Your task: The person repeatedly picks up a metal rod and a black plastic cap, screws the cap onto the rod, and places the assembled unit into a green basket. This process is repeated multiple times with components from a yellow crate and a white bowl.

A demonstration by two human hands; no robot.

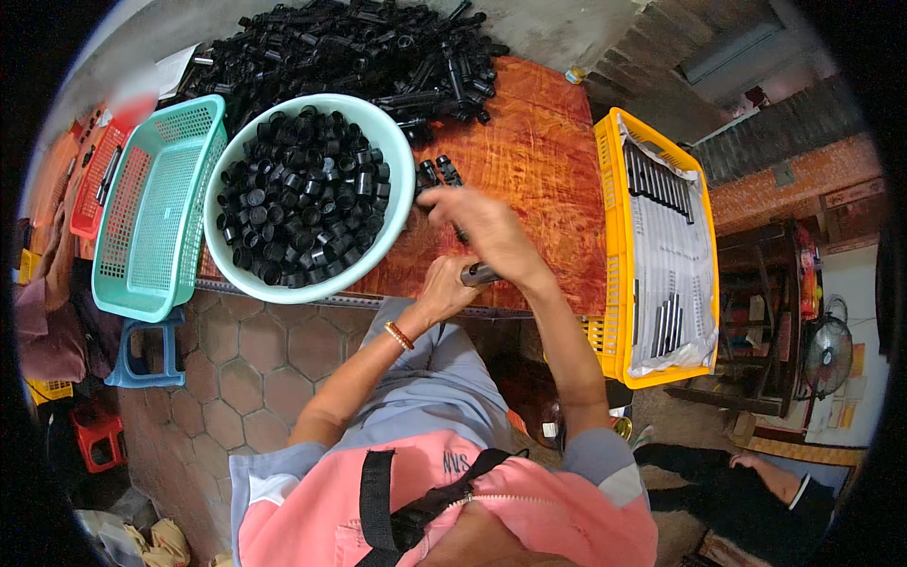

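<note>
Head view: basin [406,189] holding black caps [302,198], sitting leftmost; loose black pieces [448,172] lying beyond hands, beside basin. Left hand [450,287] curling closed around dark tube [482,274] by counter's [553,189] near edge, visible length running roughly sideways. Right hand [484,229] hovering nearer pieces, fingers half-curled, blurred; cannot tell if gripping anything. Yellow crate [614,236] standing rightmost.
</note>
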